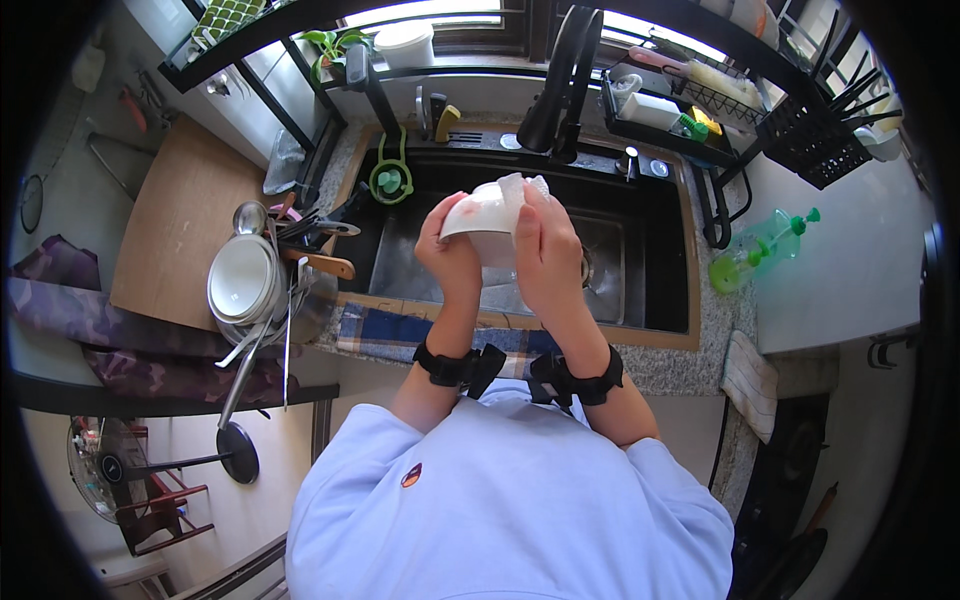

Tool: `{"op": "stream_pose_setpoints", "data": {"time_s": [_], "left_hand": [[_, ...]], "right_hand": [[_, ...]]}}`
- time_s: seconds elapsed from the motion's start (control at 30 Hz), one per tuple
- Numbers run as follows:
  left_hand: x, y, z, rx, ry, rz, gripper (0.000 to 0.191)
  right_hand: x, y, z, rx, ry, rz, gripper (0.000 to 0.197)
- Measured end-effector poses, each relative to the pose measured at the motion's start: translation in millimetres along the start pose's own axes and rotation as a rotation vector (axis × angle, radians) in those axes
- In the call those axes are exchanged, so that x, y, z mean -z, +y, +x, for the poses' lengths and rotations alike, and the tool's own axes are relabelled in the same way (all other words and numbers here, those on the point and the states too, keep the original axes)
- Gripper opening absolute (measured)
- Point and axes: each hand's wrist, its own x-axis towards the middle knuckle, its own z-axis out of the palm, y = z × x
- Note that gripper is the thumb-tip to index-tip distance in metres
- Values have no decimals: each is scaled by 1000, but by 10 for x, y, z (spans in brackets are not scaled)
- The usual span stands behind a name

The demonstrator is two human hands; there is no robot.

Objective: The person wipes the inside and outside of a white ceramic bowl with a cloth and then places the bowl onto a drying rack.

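Above the black sink (660, 247), a white bowl (477, 216) is held tipped on its side, its outside facing up. My left hand (450, 244) grips the bowl's left rim, fingers outside and thumb hidden beneath. Over the right part of the bowl, my right hand (546, 251) presses a white cloth or paper towel (512, 192) against the outer surface. Its fingers curl over the far side, so part of the towel is hidden. The black faucet (559, 90) stands behind the bowl. Both wrists wear black straps.
Left of the sink, stacked white bowls (238, 281) and utensils crowd the counter beside a wooden board (184, 225). A green strainer (391, 184) hangs in the sink's back left corner. Green soap bottles (742, 259) stand right. A checked cloth (382, 330) lies along the front edge.
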Motion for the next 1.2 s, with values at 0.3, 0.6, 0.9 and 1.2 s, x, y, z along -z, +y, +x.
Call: {"op": "stream_pose_setpoints", "data": {"time_s": [0.3, 0.6, 0.9, 1.2], "left_hand": [[16, -318, -11, 575, -5, -564, 34], [41, -487, 23, 540, -449, -655, 32], [45, -288, 30, 927, -660, -1130, 35], [107, -529, 56, 860, -783, -1385, 33]], "right_hand": [[-93, 91, -98, -134, 64, 455, 36], [43, 13, -2, 335, 118, 137, 29], [59, 160, 61, -79, -149, 608, 32], [188, 45, -90, -169, -170, 321, 30]]}}
